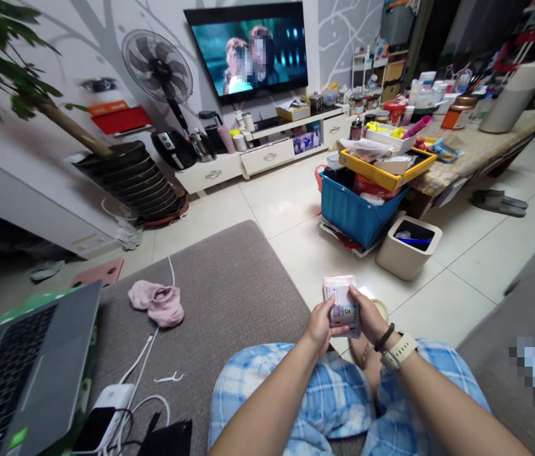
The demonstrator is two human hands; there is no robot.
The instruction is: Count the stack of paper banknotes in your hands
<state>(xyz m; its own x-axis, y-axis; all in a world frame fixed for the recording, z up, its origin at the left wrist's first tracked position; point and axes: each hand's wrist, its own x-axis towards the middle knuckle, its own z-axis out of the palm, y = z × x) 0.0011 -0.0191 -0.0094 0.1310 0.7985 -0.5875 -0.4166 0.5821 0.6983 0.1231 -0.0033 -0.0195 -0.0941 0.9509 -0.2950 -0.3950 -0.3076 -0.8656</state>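
Observation:
A stack of banknotes (340, 297) is held over my lap, the top note showing a "5". My left hand (320, 326) grips the stack from the left side, thumb on the top note. My right hand (366, 315) holds its right edge, fingers curled over the notes. A dark bracelet and a beige-strapped watch (396, 353) sit on my right wrist. My knees in blue checked trousers (324, 399) are below the hands.
A grey sofa cushion (220, 297) carries pink socks (157, 304), white cables and a laptop (15, 373). On the tiled floor stand a beige bin (407, 248) and a blue basket (357, 212). A cluttered table (480, 142), TV, fan and potted plant stand beyond.

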